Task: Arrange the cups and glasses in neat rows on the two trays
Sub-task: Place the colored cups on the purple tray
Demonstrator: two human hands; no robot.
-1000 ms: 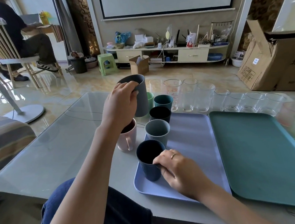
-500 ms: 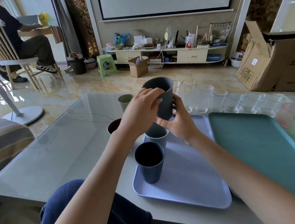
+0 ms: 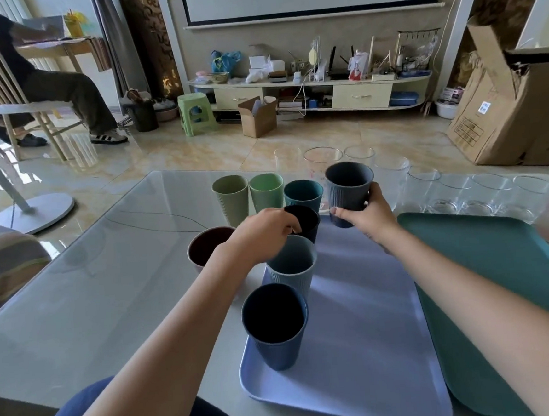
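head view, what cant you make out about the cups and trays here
- Pink cup: the left forearm covers its near side.
- Black cup: the left hand hides whether the fingers grip its rim.
- Green tray: cut off by the right and bottom edges.
- Clear glasses: transparent and overlapping, count unclear.
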